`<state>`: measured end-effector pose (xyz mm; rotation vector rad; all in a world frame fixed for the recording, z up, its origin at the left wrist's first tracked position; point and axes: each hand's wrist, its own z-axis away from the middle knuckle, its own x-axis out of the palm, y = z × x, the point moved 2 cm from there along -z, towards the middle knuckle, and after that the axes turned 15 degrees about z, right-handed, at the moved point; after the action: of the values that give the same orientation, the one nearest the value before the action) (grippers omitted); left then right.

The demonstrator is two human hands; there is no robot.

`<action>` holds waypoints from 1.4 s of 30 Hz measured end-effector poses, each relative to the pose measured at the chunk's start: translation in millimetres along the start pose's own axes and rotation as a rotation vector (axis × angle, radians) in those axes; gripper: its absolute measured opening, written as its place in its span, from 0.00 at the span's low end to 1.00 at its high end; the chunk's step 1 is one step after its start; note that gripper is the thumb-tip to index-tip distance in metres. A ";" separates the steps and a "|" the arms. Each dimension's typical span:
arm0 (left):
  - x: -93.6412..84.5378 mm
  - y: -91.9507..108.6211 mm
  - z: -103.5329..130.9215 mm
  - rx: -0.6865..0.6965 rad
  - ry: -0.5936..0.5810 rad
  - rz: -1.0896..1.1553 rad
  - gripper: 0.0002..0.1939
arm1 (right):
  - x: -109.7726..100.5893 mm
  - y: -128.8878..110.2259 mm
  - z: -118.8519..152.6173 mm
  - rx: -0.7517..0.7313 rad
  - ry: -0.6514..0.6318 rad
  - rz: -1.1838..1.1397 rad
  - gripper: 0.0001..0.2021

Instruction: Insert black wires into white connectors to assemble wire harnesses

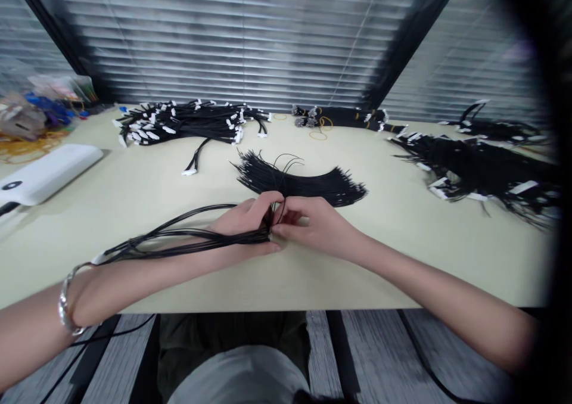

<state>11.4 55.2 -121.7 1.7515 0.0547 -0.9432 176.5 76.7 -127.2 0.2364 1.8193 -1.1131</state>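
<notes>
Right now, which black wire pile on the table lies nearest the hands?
The curved middle pile, just beyond the left hand and right hand. The back-left pile, far-right pile and banded bundles all lie farther away.

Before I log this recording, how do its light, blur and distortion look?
Head view: a blurred dark mass blots out the right edge, and the black cable pile softens towards it; head view: slanting window posts suggest wide-angle distortion; head view: tabletop lit fairly evenly, bright highlights on the bracelet, left hand and right hand readable.
</notes>
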 end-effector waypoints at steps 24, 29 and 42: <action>3.4 -4.5 1.3 0.005 0.060 0.062 0.34 | 17.3 -0.1 1.1 0.132 0.109 -0.159 0.13; 4.8 -8.7 0.9 -0.007 0.067 0.050 0.36 | 20.2 0.1 -0.4 0.106 0.082 -0.213 0.12; -1.2 6.1 0.4 -0.076 0.023 0.044 0.33 | 8.5 11.7 -10.1 0.074 0.066 -0.417 0.12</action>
<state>13.2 52.9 -116.3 1.6865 0.0660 -0.8787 172.5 88.6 -139.6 -0.0701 1.9393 -1.4763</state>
